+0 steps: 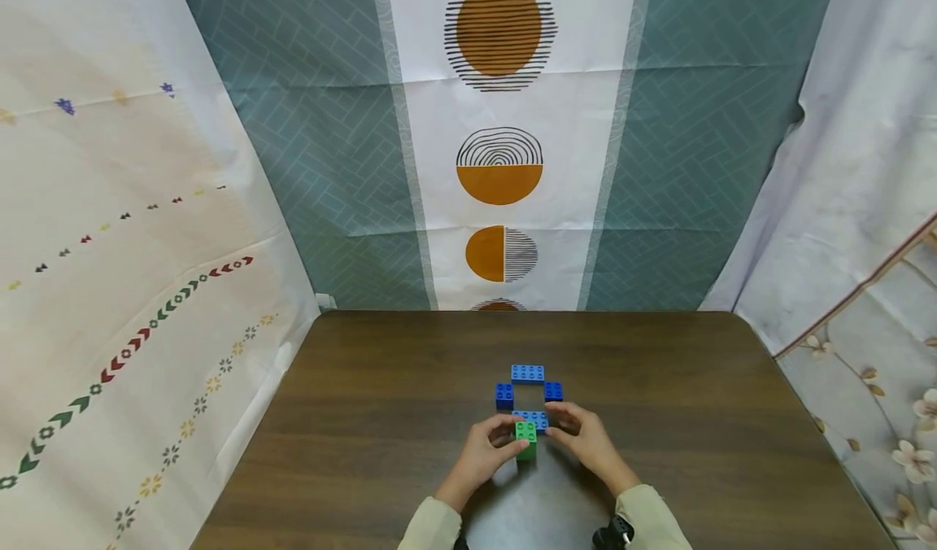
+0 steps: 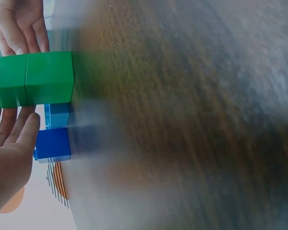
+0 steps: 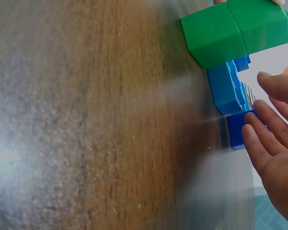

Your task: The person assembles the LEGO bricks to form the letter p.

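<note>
Head view: the left hand (image 1: 481,452) pinches green bricks (image 1: 526,431); the right hand (image 1: 586,439) is spread beside blue bricks (image 1: 538,421), short of the table's (image 1: 366,420) far edge.

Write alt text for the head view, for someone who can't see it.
A left hand pinches a stack of two green blocks at a brown table, with an open right hand nearby. Just beyond, four blue blocks surround a small gap; patterned cloth hangs behind.
</note>
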The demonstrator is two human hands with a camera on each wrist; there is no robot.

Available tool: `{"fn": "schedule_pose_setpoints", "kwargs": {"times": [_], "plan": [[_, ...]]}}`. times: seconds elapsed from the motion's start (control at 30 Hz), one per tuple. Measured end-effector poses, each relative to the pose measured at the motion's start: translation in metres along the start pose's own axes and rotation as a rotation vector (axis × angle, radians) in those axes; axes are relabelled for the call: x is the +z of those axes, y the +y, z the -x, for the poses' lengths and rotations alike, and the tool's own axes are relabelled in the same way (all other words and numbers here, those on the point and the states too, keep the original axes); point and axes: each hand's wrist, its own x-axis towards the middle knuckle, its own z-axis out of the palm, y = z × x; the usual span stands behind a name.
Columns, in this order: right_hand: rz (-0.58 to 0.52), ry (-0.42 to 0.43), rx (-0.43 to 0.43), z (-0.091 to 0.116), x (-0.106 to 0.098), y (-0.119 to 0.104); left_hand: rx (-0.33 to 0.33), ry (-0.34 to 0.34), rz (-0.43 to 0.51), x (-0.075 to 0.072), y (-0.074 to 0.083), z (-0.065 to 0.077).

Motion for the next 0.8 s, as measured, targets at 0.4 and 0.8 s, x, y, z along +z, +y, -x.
{"fn": "schedule_pose_setpoints", "kwargs": {"times": [0.4,0.8], "plan": [[0.024,-0.002,-0.027,-0.011,0.008,0.009,0.002,-0.017,-0.029,0.0,0.0,-0.002],[0.07,-0.011,-0.009,-0.013,0.011,0.01,0.007,-0.057,-0.003,-0.002,-0.004,-0.002]]}}
